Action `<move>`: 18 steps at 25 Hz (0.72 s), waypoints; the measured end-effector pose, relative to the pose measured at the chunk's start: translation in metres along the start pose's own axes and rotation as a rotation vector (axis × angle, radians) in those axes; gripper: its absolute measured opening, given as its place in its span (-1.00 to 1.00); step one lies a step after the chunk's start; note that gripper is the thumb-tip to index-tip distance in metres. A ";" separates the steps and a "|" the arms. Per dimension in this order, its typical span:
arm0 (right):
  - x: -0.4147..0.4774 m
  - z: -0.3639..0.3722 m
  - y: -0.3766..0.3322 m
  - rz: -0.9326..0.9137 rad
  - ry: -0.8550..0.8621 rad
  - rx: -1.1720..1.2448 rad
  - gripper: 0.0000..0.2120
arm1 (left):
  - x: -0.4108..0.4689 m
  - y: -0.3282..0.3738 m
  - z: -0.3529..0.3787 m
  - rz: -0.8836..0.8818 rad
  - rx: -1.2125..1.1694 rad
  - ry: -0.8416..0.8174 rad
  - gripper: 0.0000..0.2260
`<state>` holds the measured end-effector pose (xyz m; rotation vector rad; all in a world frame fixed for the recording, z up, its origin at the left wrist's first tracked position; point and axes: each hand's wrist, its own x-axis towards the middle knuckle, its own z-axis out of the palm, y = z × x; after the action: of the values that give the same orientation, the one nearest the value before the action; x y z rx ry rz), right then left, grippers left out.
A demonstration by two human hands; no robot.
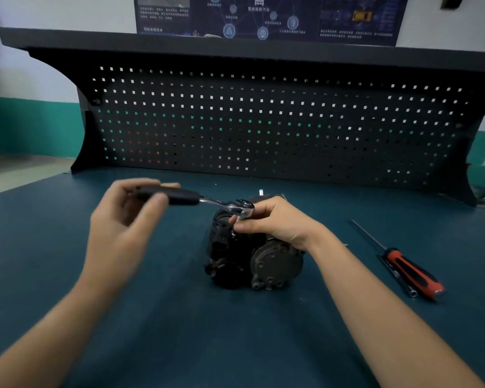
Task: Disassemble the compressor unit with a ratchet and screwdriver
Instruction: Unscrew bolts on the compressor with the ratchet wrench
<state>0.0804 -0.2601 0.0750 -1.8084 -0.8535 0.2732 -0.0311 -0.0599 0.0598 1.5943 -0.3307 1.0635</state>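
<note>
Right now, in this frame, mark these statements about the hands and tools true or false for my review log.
1. The left hand holds the ratchet by its black handle. True.
2. The screwdriver lies on the table, right of the compressor. True.
3. The right hand grips the screwdriver. False: it pinches the ratchet's head, above the compressor.
4. The compressor is lifted off the table. False: it sits on it.

Motion blurs the left hand [121,219] and ratchet [200,201]

A workshop: dark pegboard [263,127] backs a blue-topped workbench [179,317] with a shelf.
</note>
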 end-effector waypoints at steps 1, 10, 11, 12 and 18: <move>0.000 0.000 -0.001 0.003 -0.001 -0.002 -0.82 | 0.017 -0.009 -0.002 -0.198 -0.123 -0.010 -0.86; 0.000 0.002 0.000 0.009 -0.002 -0.058 -0.86 | 0.004 -0.008 -0.012 -0.172 -0.155 0.021 -0.91; 0.000 0.001 0.001 0.007 -0.006 -0.059 -0.86 | -0.008 0.003 -0.010 -0.061 -0.098 -0.017 -0.90; 0.000 0.000 0.001 0.003 -0.005 -0.055 -0.86 | -0.018 0.013 -0.007 0.032 -0.042 -0.069 -0.86; -0.001 -0.001 0.001 -0.053 0.021 -0.008 -0.81 | -0.007 0.010 -0.008 -0.051 -0.079 -0.043 -0.83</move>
<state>0.0802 -0.2614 0.0744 -1.7902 -0.8875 0.2168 -0.0459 -0.0585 0.0606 1.5486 -0.3552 0.9666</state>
